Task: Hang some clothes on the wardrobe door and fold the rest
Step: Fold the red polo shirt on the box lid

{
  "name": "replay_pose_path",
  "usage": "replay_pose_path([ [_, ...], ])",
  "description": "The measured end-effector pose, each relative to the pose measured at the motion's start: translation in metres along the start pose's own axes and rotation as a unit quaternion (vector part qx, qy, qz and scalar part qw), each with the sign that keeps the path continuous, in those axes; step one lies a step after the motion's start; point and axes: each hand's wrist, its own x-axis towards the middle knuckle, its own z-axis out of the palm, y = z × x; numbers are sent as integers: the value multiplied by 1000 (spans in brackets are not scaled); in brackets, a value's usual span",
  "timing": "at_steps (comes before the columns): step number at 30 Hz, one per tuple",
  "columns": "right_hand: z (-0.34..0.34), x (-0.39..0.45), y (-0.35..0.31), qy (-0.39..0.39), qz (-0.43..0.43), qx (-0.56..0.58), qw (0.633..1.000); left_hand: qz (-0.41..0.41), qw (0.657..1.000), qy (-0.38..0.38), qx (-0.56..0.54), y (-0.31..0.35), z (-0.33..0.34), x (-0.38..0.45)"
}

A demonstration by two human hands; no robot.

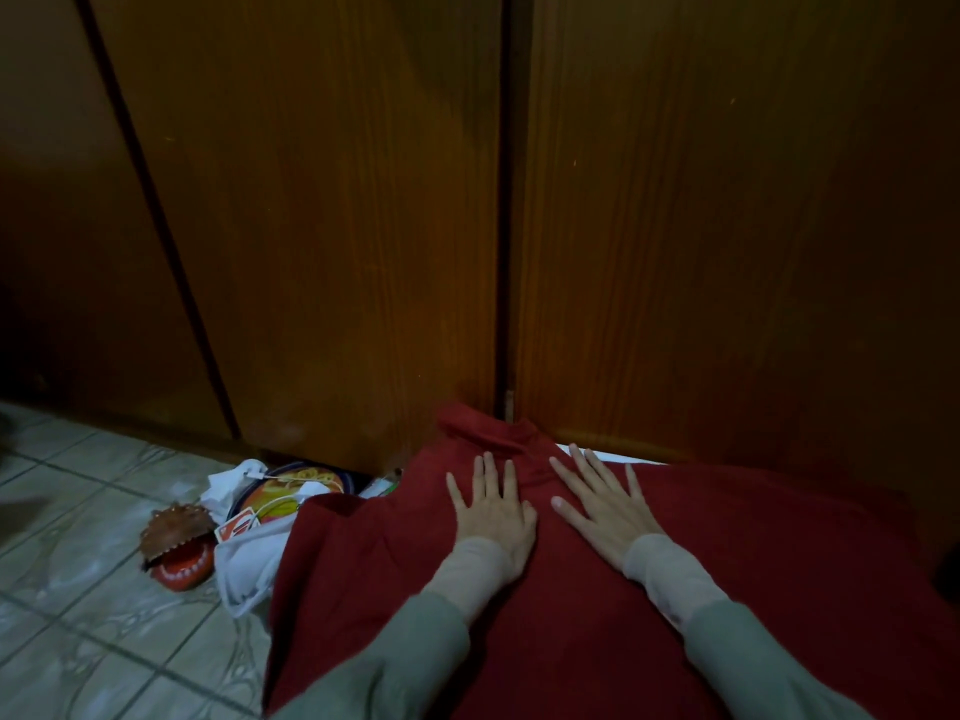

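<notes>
Red garment (597,615) lies spread before the wardrobe doors (727,226); we press our left hand (493,511) and right hand (605,511) flat on it, fingers splayed, near its far edge.

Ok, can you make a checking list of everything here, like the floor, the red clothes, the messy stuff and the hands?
Surface: pale tiled floor on the left; what the garment lies on is hidden.
Job's things: red garment spread flat in front of the wooden wardrobe doors, which are closed.
Clutter: toy with a toothy red mouth, white cloth, round colourful tin, red card, all left of the garment.
Hands: left hand and right hand pressing flat on the garment, fingers spread.
Cables: nothing seen.
Surroundings: dim room, nothing hanging on the doors.
</notes>
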Motion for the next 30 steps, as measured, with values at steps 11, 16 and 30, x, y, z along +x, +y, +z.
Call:
replay_pose_path([
  [11,-12,-42,58,6,47,9,999,-45,999,-18,-11,24,5,3],
  [16,-15,-53,72,30,90,24,995,-17,1000,-13,-16,31,4,12],
  [30,-13,-60,89,217,162,-86,959,216,946,239,41,49,7,22],
])
